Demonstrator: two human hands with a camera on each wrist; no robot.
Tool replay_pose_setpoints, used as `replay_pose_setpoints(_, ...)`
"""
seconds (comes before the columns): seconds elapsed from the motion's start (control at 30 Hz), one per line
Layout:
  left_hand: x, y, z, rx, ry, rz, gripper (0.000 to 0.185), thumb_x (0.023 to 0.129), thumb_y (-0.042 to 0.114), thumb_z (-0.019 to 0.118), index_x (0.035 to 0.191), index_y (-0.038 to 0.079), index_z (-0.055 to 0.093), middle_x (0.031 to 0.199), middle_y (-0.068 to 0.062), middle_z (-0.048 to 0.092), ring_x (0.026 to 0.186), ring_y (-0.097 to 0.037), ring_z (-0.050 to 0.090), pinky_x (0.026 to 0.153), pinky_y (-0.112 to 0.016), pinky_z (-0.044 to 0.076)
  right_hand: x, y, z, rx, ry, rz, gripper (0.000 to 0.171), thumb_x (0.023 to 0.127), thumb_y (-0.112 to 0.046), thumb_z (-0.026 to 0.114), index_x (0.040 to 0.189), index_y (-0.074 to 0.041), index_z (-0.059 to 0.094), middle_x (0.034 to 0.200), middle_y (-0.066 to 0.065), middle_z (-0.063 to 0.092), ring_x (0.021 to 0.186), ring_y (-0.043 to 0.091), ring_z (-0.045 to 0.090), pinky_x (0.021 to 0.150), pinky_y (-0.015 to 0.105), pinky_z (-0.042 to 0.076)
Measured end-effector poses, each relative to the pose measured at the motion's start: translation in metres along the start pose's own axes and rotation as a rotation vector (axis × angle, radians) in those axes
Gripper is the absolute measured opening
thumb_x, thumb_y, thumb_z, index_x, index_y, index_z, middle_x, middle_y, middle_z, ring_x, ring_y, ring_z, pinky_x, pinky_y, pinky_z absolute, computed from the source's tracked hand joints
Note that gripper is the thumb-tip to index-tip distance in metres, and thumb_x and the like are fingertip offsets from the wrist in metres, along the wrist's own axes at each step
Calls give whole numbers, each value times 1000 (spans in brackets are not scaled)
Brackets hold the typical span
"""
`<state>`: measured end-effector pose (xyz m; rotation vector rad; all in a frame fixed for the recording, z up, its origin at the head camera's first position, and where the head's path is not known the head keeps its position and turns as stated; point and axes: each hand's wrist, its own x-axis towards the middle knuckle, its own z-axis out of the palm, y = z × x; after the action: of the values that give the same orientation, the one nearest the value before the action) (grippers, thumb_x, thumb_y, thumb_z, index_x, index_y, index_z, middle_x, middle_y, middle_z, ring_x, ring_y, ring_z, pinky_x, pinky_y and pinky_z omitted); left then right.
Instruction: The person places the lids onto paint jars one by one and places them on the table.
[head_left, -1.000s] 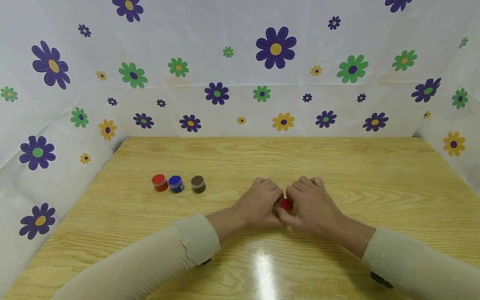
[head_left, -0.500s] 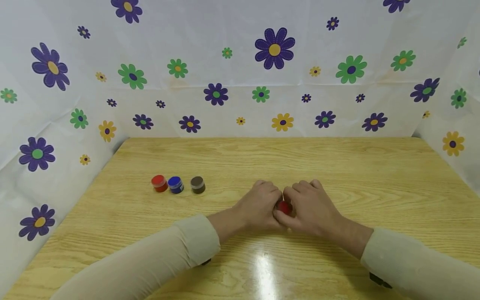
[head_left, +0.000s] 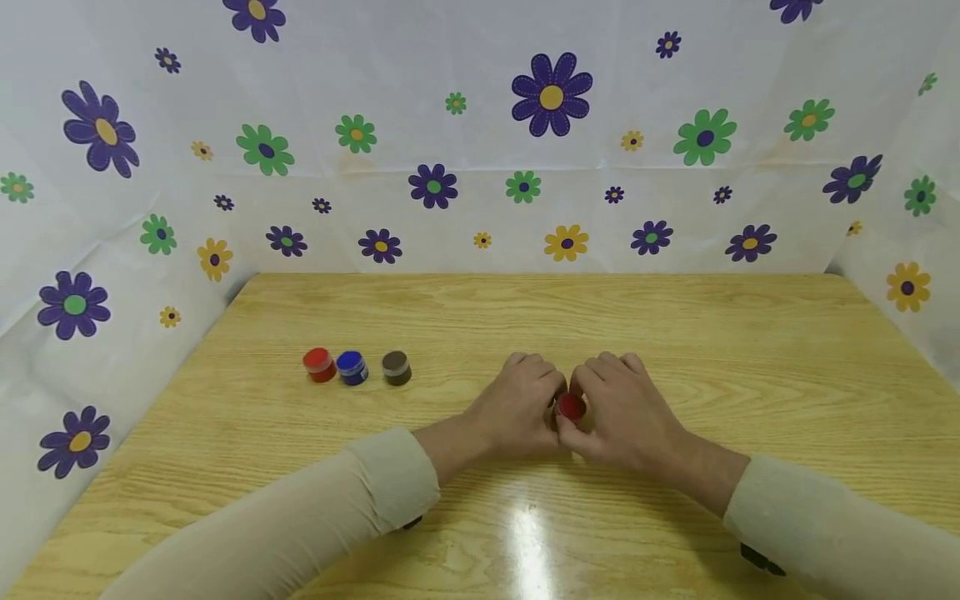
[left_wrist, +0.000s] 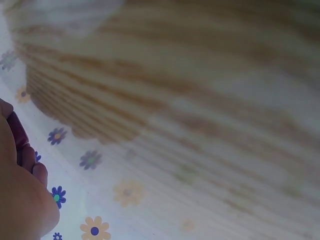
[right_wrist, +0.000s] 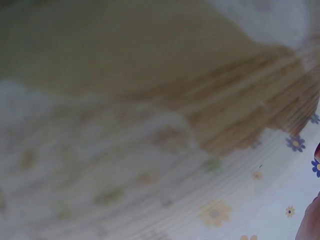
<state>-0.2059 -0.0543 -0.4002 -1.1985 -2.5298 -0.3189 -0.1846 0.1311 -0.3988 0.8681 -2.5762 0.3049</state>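
Right of the table's middle in the head view, both hands meet around a small jar with a red top [head_left: 572,407]. My left hand [head_left: 517,408] holds it from the left, fingers curled round its side. From the right, my right hand [head_left: 628,415] pinches it with thumb and curled fingers near the top. The hands cover most of the jar's body. In the left wrist view a dark red part of the jar [left_wrist: 18,132] shows between palm and fingers. Only a sliver of the right hand [right_wrist: 310,220] appears at the right wrist view's edge.
At the left of the wooden table [head_left: 480,325] stand three small jars: a red jar [head_left: 319,365], a blue jar [head_left: 352,367] close beside it, and a dark brown jar [head_left: 396,367] slightly apart. A white flowered cloth [head_left: 480,100] surrounds the table's back and sides.
The right thumb and fingers have shifted slightly at the jar's top, which shows a little more now. The left hand keeps its hold, and the three other jars stay put.
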Motion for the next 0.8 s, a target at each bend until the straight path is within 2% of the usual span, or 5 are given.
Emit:
replay_pose_setpoints(0.27,0,-1,1,17,-23,31,24,78,39,73,79,17,62,75,9,59,73,-8,48,81,-26,41,1,1,0,-33,-31,8,31,79,-43,68,72,-17,53,65,-9,48,64,11,42,71,30,30)
replay_pose_setpoints(0.5,-2,-3,2,23,-38,117,32,73,45,78,80,18,63,72,10,59,69,-7,49,81,-25,44,0,1,-3,-54,-94,-115,35,87,-48,65,73,-19,52,63,-11,44,60,8,39,69,28,31)
replay_pose_setpoints(0.63,-6,-6,0,6,-53,80,29,76,43,76,80,18,62,75,9,59,73,-8,51,82,-27,43,-1,1,-3,-12,-78,-108,29,93,-44,58,79,-19,56,70,-10,50,69,10,47,72,29,34)
replay_pose_setpoints(0.8,-18,-18,-4,43,-77,-5,24,79,40,67,81,17,59,78,7,57,79,-12,51,84,-31,42,-2,5,-4,-2,-50,-85,16,95,-23,54,81,-16,57,73,-7,50,72,14,46,71,29,36)
